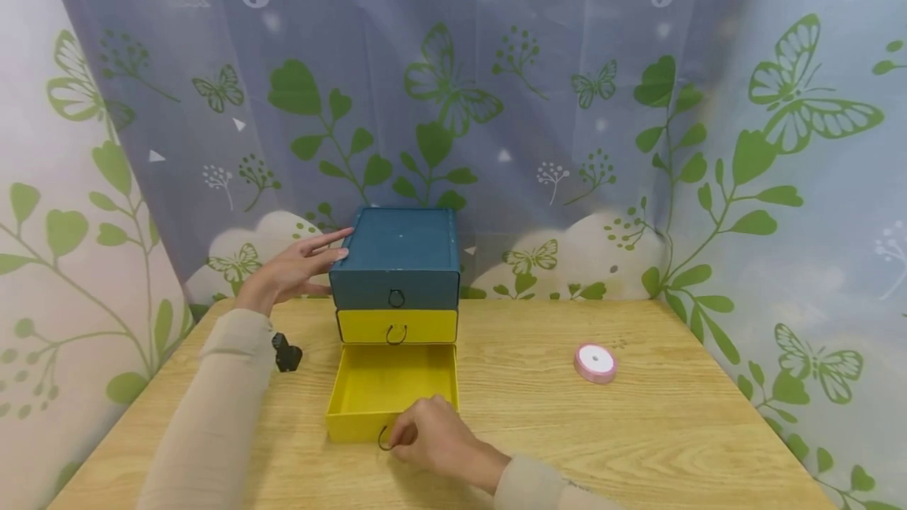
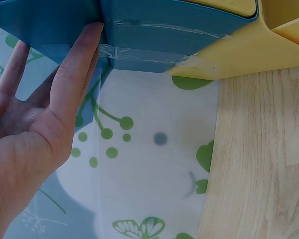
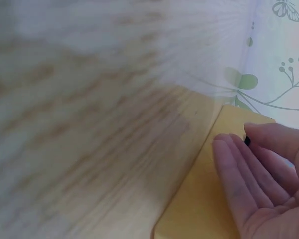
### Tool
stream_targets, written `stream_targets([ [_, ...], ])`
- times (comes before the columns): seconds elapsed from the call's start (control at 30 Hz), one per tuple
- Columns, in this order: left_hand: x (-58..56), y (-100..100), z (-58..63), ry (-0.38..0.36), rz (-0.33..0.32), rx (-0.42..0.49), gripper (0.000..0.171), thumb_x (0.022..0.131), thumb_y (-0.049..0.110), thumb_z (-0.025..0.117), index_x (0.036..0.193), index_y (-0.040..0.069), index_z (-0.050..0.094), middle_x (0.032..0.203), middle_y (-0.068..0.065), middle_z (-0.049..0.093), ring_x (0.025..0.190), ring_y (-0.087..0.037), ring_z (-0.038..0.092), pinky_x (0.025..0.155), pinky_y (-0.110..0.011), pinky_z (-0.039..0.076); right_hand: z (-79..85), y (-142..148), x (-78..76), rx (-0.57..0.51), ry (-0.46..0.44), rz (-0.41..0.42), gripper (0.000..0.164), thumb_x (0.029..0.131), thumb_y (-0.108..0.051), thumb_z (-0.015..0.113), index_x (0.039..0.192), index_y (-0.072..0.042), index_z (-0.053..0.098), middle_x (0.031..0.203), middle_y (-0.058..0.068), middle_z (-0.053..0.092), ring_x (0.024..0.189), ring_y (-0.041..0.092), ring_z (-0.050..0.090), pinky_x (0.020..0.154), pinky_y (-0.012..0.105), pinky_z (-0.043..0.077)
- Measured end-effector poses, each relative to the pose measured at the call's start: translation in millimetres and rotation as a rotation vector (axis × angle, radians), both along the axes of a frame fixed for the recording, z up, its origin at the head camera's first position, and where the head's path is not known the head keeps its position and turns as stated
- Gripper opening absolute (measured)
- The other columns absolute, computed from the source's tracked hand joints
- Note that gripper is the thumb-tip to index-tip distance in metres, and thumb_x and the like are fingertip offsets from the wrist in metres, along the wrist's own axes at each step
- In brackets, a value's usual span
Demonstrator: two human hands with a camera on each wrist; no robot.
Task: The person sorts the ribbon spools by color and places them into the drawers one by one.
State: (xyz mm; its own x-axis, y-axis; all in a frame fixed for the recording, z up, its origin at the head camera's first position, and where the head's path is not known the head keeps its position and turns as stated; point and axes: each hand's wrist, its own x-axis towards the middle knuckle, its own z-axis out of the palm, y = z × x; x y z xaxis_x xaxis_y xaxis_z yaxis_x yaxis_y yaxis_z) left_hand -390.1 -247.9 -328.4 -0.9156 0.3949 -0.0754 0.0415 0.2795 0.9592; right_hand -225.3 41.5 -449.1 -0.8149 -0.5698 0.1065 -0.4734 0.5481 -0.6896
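Observation:
A small stack of drawers stands at the middle of the table, with a blue upper box [image 1: 400,238] over a yellow middle drawer [image 1: 425,327]. Below them the yellow bottom drawer [image 1: 347,426] is pulled out, its inside bare. My left hand [image 1: 301,264] rests with straight fingers against the left side of the blue box; the left wrist view shows clear tape [image 2: 154,52] on that side. At the drawer's front, my right hand [image 1: 439,439] pinches its black loop pull [image 1: 383,438] between thumb and fingers. In the right wrist view the fingers [image 3: 234,174] lie close to the yellow front.
A small black object [image 1: 286,352] lies on the table left of the drawers. To the right sits a pink-edged roll of ribbon [image 1: 595,362]. A curtain [image 1: 553,124] with butterflies and leaves hangs behind the wooden table [image 1: 673,423].

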Motion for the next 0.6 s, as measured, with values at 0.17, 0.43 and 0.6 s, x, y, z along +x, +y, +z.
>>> stream_targets([
  [0.17, -0.4, 0, 0.3, -0.003, 0.004, -0.002, 0.073, 0.104, 0.043, 0.060, 0.166, 0.035, 0.022, 0.176, -0.008, -0.004, 0.161, -0.045, 0.001, 0.119, -0.069, 0.035, 12.2, 6, -0.6, 0.085, -0.016, 0.046, 0.015, 0.085, -0.005, 0.082, 0.097, -0.014, 0.082, 0.081, -0.007, 0.078, 0.066, -0.007, 0.061, 0.066, 0.011, 0.053],
  [0.43, 2.3, -1, 0.5, 0.007, -0.006, -0.015, 0.072, 0.105, 0.042, 0.059, 0.166, 0.035, 0.021, 0.176, -0.010, -0.002, 0.161, -0.046, 0.002, 0.119, -0.068, 0.036, 47.1, 27, -11.5, 0.032, -0.097, 0.074, 0.017, 0.088, -0.015, 0.082, 0.105, -0.012, 0.081, 0.090, -0.003, 0.080, 0.071, 0.001, 0.068, 0.070, 0.017, 0.057],
  [0.6, 1.3, -1, 1.7, 0.013, -0.008, -0.018, 0.073, 0.104, 0.044, 0.059, 0.166, 0.035, 0.021, 0.176, -0.009, 0.000, 0.161, -0.044, 0.002, 0.119, -0.067, 0.036, 63.3, 47, -25.7, -0.008, -0.061, 0.047, 0.014, 0.089, -0.018, 0.082, 0.101, -0.011, 0.080, 0.095, 0.002, 0.079, 0.081, 0.014, 0.075, 0.072, 0.021, 0.061],
])
